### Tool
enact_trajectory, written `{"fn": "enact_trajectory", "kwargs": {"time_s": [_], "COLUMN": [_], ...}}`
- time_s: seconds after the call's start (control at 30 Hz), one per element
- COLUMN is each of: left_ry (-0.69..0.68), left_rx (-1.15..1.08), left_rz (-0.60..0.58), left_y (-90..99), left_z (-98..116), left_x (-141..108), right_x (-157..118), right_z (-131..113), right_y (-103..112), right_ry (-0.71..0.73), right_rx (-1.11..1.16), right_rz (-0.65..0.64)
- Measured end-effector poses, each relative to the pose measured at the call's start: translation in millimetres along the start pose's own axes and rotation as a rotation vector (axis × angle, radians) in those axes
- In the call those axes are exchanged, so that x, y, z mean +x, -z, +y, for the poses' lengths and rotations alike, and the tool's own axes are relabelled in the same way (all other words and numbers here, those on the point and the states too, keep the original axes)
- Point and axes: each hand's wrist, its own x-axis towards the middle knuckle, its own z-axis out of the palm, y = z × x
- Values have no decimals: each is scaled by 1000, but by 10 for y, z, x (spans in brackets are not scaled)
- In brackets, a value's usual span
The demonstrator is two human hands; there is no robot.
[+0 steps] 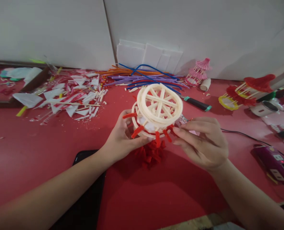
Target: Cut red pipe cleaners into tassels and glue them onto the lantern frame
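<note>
A cream pipe-cleaner frame [160,105], with a spoked wheel-like ring on top and a second ring below, is held tilted above the table. Around its lower ring stick out several short red pipe-cleaner pieces [157,139]. My left hand [123,137] is closed around the frame's left side, its thumb along the lower edge. At the right side, my right hand [201,140] pinches a short red piece at the rim between thumb and fingers. Below the frame lies a pile of cut red pieces [150,155], partly hidden by it.
Behind lie purple, blue and orange pipe cleaners [142,76] and a utility knife [197,103]. Scraps [72,92] cover the back left. Small pink [198,72] and red [249,89] tiered models stand at right, near a purple power strip [274,164]. A black phone-like slab [84,191] lies under my left forearm.
</note>
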Motion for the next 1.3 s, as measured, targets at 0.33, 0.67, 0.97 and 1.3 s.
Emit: {"fn": "enact_trajectory", "kwargs": {"time_s": [0.33,0.67,0.97,1.3], "left_ry": [10,11,2,16], "left_rx": [21,9,-7,-13], "left_rz": [1,-8,-25,-39], "left_y": [5,14,7,8], "left_z": [4,-19,-2,-9], "left_x": [2,-6,16,10], "right_x": [23,27,-34,30], "right_z": [-54,-71,-29,-100], "right_y": [-76,-68,-13,-12], "right_ry": [-37,-52,1,12], "right_rx": [-39,-16,39,-53], "right_rz": [104,88,55,12]}}
